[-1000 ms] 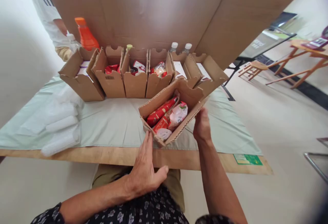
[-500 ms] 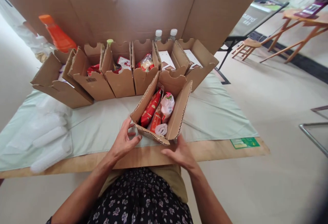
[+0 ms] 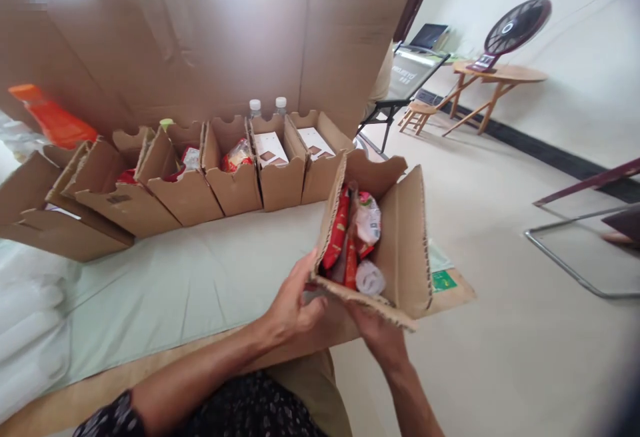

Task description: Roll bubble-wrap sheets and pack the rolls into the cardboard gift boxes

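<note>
Near the table's right end, an open-topped cardboard box [image 3: 406, 240] is held tilted between my two hands. Red snack packets [image 3: 338, 230], a pink-and-white packet [image 3: 369, 220] and a rolled white item [image 3: 371, 278] lie inside it. My left hand [image 3: 293, 300] grips the box's near left corner, thumb toward me, with its other fingers partly hidden. Beneath the near edge, my right hand [image 3: 379, 336] supports the box; most of its fingers are out of sight under the cardboard.
Several cardboard boxes [image 3: 187, 204] with packets stand in a row before a tall cardboard panel [image 3: 225, 50]. An orange bottle [image 3: 55, 117] is at far left, above clear plastic rolls [image 3: 33, 330]. A fan [image 3: 517, 26] stands on a wooden table [image 3: 510, 74]; a metal frame [image 3: 565, 282] is right.
The box has moved right and come closer to me, with both hands now holding it. My view has shifted rightward and up, showing the fan and the panel's top edge.
</note>
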### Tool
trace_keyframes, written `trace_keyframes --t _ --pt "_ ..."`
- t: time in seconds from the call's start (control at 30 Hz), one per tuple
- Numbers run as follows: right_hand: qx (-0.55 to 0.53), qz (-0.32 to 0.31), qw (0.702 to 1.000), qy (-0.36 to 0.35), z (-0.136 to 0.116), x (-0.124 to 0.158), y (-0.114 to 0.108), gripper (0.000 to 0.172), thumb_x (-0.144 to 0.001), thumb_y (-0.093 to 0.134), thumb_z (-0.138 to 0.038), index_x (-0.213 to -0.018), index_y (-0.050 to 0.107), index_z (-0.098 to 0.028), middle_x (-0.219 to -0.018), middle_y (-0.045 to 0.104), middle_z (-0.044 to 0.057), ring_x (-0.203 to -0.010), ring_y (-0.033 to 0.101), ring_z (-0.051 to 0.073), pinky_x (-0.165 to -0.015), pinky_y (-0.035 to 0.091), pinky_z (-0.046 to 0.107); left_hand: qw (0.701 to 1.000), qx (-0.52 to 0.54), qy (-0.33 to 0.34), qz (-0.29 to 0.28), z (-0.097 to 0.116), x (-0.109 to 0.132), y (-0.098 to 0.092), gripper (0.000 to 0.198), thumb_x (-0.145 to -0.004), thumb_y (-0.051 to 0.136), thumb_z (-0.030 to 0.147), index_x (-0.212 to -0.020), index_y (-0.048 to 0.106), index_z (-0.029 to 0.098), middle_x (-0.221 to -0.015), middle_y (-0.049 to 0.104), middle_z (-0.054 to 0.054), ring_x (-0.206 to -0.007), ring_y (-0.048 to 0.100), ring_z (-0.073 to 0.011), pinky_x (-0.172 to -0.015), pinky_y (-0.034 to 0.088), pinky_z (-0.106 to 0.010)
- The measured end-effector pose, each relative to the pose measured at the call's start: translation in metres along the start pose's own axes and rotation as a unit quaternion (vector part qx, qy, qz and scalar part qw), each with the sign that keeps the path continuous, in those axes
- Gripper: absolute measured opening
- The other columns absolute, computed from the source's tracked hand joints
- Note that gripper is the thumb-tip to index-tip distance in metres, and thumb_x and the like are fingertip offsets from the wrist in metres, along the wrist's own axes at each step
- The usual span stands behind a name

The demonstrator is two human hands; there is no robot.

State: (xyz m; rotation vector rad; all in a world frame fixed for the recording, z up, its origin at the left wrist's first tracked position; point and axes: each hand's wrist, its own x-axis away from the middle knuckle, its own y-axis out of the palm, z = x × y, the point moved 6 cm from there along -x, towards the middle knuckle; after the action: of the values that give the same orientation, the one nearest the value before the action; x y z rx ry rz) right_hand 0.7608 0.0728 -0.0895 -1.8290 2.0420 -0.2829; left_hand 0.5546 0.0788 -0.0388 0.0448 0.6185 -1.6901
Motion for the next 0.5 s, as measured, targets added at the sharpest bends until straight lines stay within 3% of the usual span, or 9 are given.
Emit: trace_keyframes --t 0.13,0.23,0.37,0.43,0.5 --pt "0.061 0.064 0.996 -0.027 0.007 -0.083 -0.061 0.048 -0.067 0.083 -0.062 -0.092 0.076 -0.021 -0.094 0.08 0.011 -0.093 0.074 0.036 -0.087 0.06 0.051 0.986 0.146 -0.053 -0.065 -0.025 -0.08 0.064 0.086 -0.08 0.064 0.02 -0.16 0.031 0.02 -0.16 0.041 -0.018 -0.139 0.05 -0.0347 -0.094 0.061 -0.043" --pt "0.034 0.048 0.998 -0.039 0.02 -0.146 -0.083 0.064 -0.062 0.086 -0.061 -0.108 0.07 -0.019 -0.112 0.078 0.013 -0.106 0.071 0.036 -0.097 0.056 0.053 0.981 0.163 -0.086 -0.059 -0.045 -0.131 0.095 0.097 -0.076 0.065 0.02 -0.163 0.023 0.019 -0.167 0.031 -0.019 -0.147 0.042 -0.0364 -0.097 0.06 -0.043" --pt "-0.033 -0.033 0.999 -0.01 0.041 -0.211 -0.082 0.068 -0.057 0.091 -0.056 -0.11 0.066 -0.02 -0.113 0.077 0.013 -0.108 0.07 0.035 -0.097 0.056 0.053 0.986 0.132 -0.087 -0.053 -0.065 -0.169 0.103 0.097 -0.074 0.065 0.02 -0.163 0.025 0.018 -0.171 0.025 -0.017 -0.152 0.037 -0.0382 -0.105 0.056 -0.048" --pt "-0.069 -0.066 0.995 -0.002 0.045 -0.236 -0.074 0.067 -0.056 0.092 -0.051 -0.11 0.066 -0.021 -0.114 0.077 0.011 -0.109 0.07 0.034 -0.099 0.055 0.052 0.992 0.088 -0.063 -0.062 -0.071 -0.166 0.095 0.093 -0.075 0.063 0.019 -0.162 0.029 0.021 -0.169 0.032 -0.015 -0.15 0.04 -0.0368 -0.112 0.05 -0.053" --pt "-0.094 -0.093 0.991 -0.001 0.044 -0.26 -0.064 0.066 -0.056 0.092 -0.044 -0.112 0.066 -0.022 -0.118 0.077 0.01 -0.111 0.069 0.033 -0.102 0.055 0.05 0.996 0.027 -0.036 -0.072 -0.076 -0.149 0.086 0.088 -0.076 0.062 0.018 -0.16 0.035 0.021 -0.165 0.04 -0.015 -0.148 0.043 -0.0358 -0.119 0.043 -0.057"
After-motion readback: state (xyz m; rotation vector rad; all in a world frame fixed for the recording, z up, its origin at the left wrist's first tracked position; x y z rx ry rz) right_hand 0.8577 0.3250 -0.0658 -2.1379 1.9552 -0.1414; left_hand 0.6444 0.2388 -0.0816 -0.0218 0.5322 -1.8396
